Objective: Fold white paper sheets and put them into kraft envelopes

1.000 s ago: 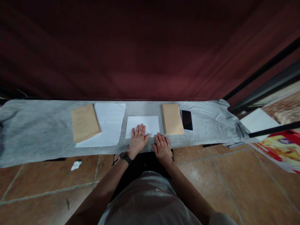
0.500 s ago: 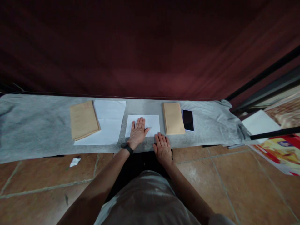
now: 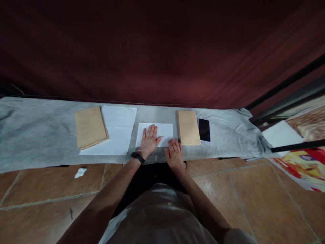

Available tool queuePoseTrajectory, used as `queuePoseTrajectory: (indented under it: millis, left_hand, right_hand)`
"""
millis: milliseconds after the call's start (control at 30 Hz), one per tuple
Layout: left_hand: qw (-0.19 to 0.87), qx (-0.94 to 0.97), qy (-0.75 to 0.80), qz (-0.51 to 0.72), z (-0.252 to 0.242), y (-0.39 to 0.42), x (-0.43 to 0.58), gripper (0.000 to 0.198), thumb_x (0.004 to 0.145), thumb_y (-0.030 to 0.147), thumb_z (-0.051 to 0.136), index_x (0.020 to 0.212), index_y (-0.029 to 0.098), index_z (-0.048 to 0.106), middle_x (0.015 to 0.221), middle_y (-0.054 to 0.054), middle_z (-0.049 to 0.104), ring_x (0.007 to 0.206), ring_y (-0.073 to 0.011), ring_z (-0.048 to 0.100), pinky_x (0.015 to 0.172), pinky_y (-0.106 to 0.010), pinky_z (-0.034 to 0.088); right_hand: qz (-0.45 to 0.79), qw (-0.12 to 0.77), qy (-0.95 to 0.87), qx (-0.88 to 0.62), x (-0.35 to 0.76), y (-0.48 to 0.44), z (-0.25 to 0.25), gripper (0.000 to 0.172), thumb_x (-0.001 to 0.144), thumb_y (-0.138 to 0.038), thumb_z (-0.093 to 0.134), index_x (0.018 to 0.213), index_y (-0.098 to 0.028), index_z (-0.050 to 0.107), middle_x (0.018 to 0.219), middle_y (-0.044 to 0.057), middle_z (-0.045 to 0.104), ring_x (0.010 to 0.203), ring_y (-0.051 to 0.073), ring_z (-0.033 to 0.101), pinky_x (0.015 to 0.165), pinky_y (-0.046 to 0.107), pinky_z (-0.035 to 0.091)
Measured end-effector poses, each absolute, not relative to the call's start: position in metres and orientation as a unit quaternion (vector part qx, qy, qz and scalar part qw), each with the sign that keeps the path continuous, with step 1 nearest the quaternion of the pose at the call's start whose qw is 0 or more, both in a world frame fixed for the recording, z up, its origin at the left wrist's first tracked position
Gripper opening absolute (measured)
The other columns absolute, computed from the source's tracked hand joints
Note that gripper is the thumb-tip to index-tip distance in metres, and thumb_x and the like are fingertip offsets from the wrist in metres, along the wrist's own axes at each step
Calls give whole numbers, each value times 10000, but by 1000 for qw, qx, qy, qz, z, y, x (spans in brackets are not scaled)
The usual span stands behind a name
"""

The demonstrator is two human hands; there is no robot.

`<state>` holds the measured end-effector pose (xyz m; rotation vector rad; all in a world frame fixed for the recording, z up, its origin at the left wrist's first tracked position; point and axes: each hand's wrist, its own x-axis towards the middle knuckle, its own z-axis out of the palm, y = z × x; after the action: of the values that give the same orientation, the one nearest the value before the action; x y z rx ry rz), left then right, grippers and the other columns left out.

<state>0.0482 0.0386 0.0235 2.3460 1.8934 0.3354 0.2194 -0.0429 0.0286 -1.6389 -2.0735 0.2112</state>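
Note:
A small white sheet of paper [image 3: 166,130], seemingly folded, lies on the grey cloth in front of me. My left hand [image 3: 149,140] rests flat on its left half, fingers stretched out and thumb apart. At the sheet's lower right corner is my right hand [image 3: 174,154], its fingertips touching the paper's edge and its fingers extended. To the right lies a stack of brown envelopes [image 3: 188,128]. On the left, more brown envelopes [image 3: 90,128] partly cover a larger white sheet [image 3: 118,135] with a crease across it.
A phone [image 3: 204,129] lies beside the right-hand envelopes. The grey cloth [image 3: 50,135] covers a long narrow bench, with a dark red curtain [image 3: 152,61] behind it. A crumpled tissue [image 3: 80,172] is on the tiled floor. A colourful box [image 3: 302,167] and white paper [image 3: 283,135] stand at right.
My right hand has moved slightly forward, bringing its fingertips onto the lower right corner of the small sheet. My left hand stays flat on the paper.

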Motion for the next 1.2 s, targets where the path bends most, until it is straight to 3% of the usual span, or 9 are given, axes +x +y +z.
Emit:
queuePoseTrajectory:
  millis: [167,333,533,967,1200]
  left_hand:
    - [52,779,619,90,22,39,47,620,1020,323,299,1571,39,302,1658,-185,275,1572,-279,153,1270,-534,100]
    - [58,779,620,73,20,40,45,605,981,163,236,1564,19,310,1667,-181,259,1575,-271,126,1275,-531,98]
    - [54,779,620,80,20,40,47,600,991,183,221,1563,31,321,1664,-163,277,1574,-263,141,1278,-525,108]
    - [53,780,617,95,30,28,24,619,1039,410,279,1578,111,331,1665,-137,278,1563,-260,201,1275,-500,124]
    - [46,756,644,109,28,13,10,625,1041,422,290,1593,130,294,1662,-148,269,1560,-277,207,1265,-539,122]
  right_hand:
    - [114,254,-774,-569,190,4,34,498,1058,-325,386,1476,-81,503,1595,156,421,1524,264,303,1231,472,309]
    - [135,202,-781,-576,167,36,30,518,1079,-343,313,1529,-122,445,1612,114,403,1517,236,325,1257,445,256]
    - [129,164,-787,-581,168,41,24,536,1089,-371,273,1556,-141,404,1626,92,374,1527,232,300,1268,450,201]
    - [65,169,-787,-590,182,38,16,511,1079,-390,366,1551,-202,420,1649,112,324,1520,268,314,1242,492,234]
    - [46,178,-786,-590,191,35,12,517,1079,-377,371,1565,-203,394,1654,137,306,1518,271,313,1239,509,234]
